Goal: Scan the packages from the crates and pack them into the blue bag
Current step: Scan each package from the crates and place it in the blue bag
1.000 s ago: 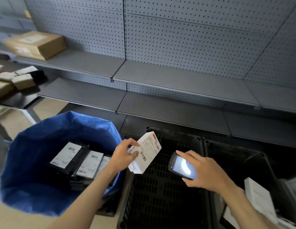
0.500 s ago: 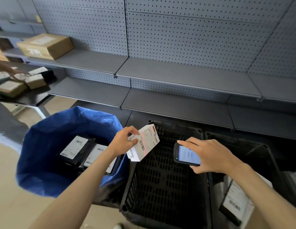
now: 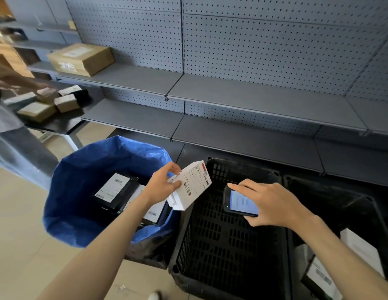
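The left hand (image 3: 161, 185) pinched a white package (image 3: 193, 187) by its upper corner, thumb on the label face and fingers curled behind. It held the package tilted in the air above the seam between the blue bag (image 3: 65, 202) and the near black crate (image 3: 227, 245). The right hand (image 3: 269, 202) gripped a handheld scanner (image 3: 240, 202) over that crate, forefinger stretched along its top edge and screen lit. A red line lay across the package's barcode (image 3: 187, 189).

The main risk seemed to be a missed read. The package was held at a slant by one corner, so a small wobble could carry the barcode off the beam and send it into the bag unscanned. The corner pinch also looked light, and a slip could drop the package into the crate, where it might pass for an unscanned one. Whether the scan had registered could not be told from the screen.

By count there were two hands, one package in hand, one scanner and one blue bag. Two black crates were visible, the second crate (image 3: 340, 202) lying to the right. At least two labelled packages lay in the bag, including a black package (image 3: 115, 189), and at least two white ones in the right crate (image 3: 362, 250).
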